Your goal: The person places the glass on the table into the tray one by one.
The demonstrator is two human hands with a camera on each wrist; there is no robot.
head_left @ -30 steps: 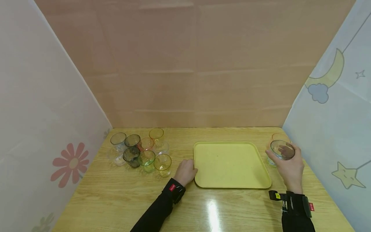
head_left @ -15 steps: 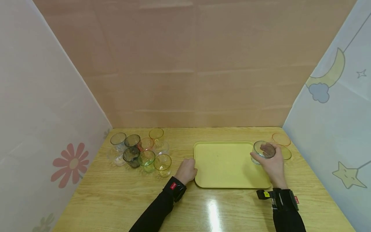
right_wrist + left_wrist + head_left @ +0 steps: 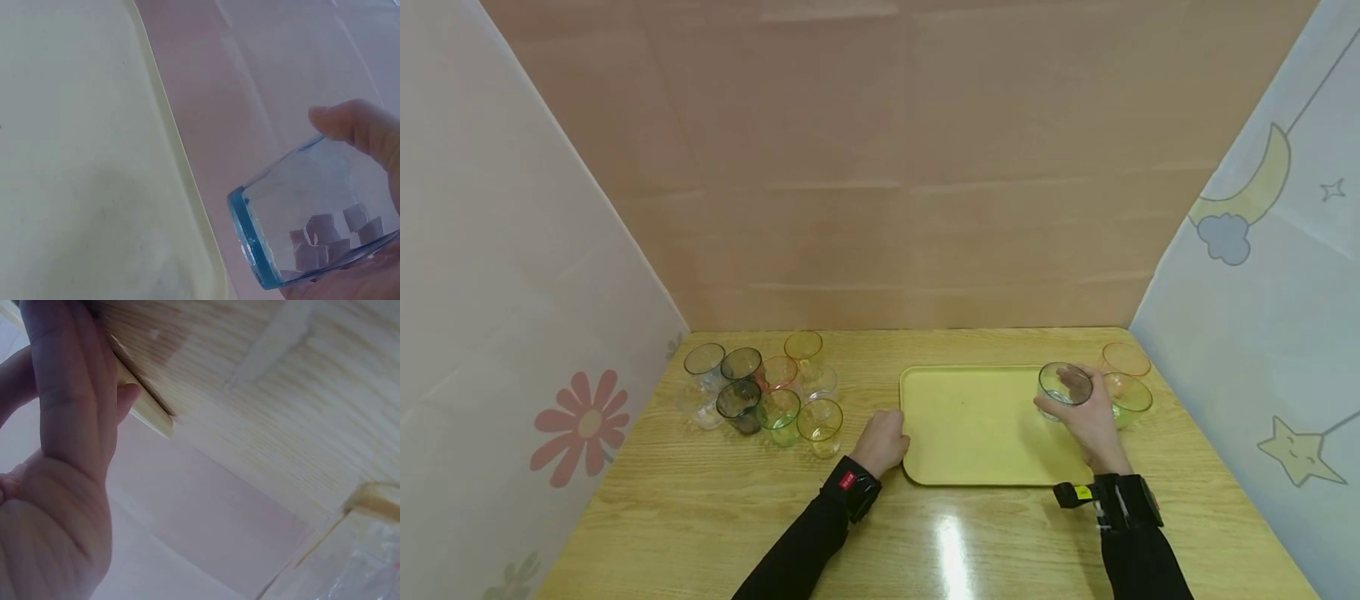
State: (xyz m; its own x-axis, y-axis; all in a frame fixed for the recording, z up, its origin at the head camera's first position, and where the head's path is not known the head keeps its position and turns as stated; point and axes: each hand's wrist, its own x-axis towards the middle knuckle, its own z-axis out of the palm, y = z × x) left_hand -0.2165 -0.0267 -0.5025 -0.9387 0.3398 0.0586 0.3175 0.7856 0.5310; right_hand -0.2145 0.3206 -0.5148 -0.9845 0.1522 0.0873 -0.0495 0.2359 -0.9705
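My right hand (image 3: 1092,421) grips a clear bluish glass (image 3: 1062,395) round its side, above the right part of the yellow tray (image 3: 977,458). In the right wrist view this tumbler (image 3: 312,212) has a thick blue base and small square marks on its wall. Its rim points up in the head view. My left hand (image 3: 880,443) holds the tray's left edge. In the left wrist view a fingertip lies on the pale tray rim (image 3: 150,412), and the other fingers (image 3: 69,406) run along it; part of that grip is hidden.
At the left stand several tumblers, among them a dark grey glass (image 3: 740,406), a green glass (image 3: 780,417) and an amber glass (image 3: 821,429). Right of the tray are an orange-rimmed glass (image 3: 1126,358) and a green-yellow glass (image 3: 1127,398). Walls close the back and sides.
My right hand has carried the clear bluish glass leftward from beside the tray to over its right part. The green-yellow glass it left is now uncovered. My left hand stays at the tray edge.
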